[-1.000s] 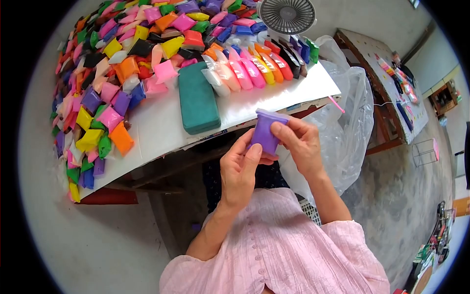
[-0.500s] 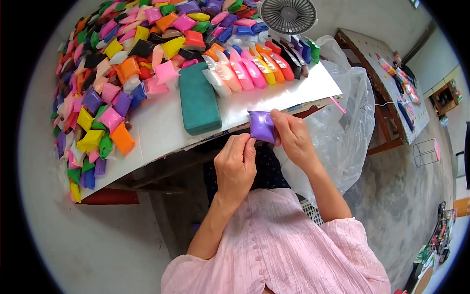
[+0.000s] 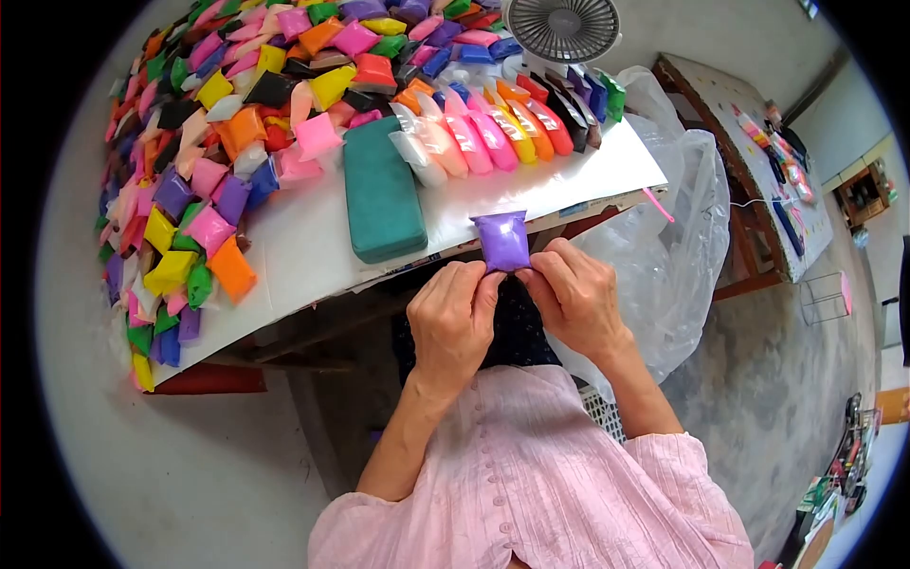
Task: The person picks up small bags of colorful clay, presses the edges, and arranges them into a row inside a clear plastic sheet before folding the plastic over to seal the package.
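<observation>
A small purple packet (image 3: 504, 241), glossy and plump, is held up just off the table's front edge. My left hand (image 3: 451, 315) pinches its lower left corner between thumb and fingers. At its lower right corner, my right hand (image 3: 576, 292) has a similar pinch. On the table beyond lies a teal case (image 3: 382, 194), left of the packet. Behind it, a row of filled clear packets in several colours, with a pink one (image 3: 466, 142) among them, leans along the tabletop.
A big heap of coloured packets (image 3: 213, 228) covers the left and back of the white table (image 3: 294, 261). A fan (image 3: 563, 27) stands at the back. Clear plastic bags (image 3: 654, 256) hang at the right, before a second table (image 3: 735, 161).
My right hand has moved down from the packet's upper right side to its lower right corner. The packet is now more upright, facing me. My left hand keeps its pinch.
</observation>
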A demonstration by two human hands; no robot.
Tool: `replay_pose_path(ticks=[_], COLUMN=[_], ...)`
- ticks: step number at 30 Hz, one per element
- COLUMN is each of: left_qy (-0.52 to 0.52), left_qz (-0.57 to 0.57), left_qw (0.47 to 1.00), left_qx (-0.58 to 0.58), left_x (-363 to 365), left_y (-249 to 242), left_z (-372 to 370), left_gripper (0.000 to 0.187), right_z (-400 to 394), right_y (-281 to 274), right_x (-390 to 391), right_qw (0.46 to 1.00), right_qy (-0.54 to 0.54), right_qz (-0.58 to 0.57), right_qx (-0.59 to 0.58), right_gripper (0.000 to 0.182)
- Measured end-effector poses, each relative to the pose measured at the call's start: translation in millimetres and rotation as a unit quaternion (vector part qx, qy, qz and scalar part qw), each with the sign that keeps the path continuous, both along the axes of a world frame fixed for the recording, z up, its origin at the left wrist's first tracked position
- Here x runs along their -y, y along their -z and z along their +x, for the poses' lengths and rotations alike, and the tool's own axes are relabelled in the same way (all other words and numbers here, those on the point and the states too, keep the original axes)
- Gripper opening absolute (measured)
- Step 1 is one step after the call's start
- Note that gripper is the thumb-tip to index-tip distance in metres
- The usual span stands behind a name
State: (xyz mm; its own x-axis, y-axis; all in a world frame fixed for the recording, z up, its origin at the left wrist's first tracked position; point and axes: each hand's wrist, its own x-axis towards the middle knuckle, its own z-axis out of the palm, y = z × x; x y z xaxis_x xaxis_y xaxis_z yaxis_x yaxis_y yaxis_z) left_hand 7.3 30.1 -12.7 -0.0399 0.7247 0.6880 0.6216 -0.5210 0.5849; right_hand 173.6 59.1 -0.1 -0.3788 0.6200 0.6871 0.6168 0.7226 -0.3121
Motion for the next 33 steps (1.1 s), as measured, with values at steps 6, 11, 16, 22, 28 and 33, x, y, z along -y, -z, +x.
replay_pose_path(ticks=[6, 11, 16, 22, 28, 33], left_qy=[0.001, -0.021, -0.04, -0.02, 0.004, 0.02], left_qz=[0.003, 0.04, 0.075, 0.074, 0.079, 0.102], left_qw=[1.0, 0.999, 0.996, 0.996, 0.995, 0.993], left_qx=[-0.031, -0.028, -0.016, -0.035, -0.067, -0.064], left_x=[-2.2, -2.6, -4.6, -8.9, -15.0, -14.3], left_y=[-1.0, 4.6, 14.5, 38.7, 39.4, 37.9], left_z=[1.5, 11.0, 22.5, 18.1, -2.3, 3.2], left_gripper=[0.01, 0.015, 0.018, 0.013, 0.016, 0.014], right_z=[0.0, -8.2, -15.5, -16.9, 8.4, 6.2], right_y=[8.3, 15.0, 23.5, 46.6, 39.0, 14.3], right_x=[0.0, 4.9, 11.6, 10.1, 6.3, 2.5], right_qw=[1.0, 0.997, 0.988, 0.987, 0.925, 0.842], right_qy=[0.003, 0.053, 0.121, 0.139, -0.019, -0.102], right_qz=[0.009, 0.053, 0.097, 0.078, -0.262, -0.387], right_qx=[-0.012, -0.027, 0.003, 0.006, -0.275, -0.362], right_gripper=[0.021, 0.022, 0.022, 0.015, 0.017, 0.023])
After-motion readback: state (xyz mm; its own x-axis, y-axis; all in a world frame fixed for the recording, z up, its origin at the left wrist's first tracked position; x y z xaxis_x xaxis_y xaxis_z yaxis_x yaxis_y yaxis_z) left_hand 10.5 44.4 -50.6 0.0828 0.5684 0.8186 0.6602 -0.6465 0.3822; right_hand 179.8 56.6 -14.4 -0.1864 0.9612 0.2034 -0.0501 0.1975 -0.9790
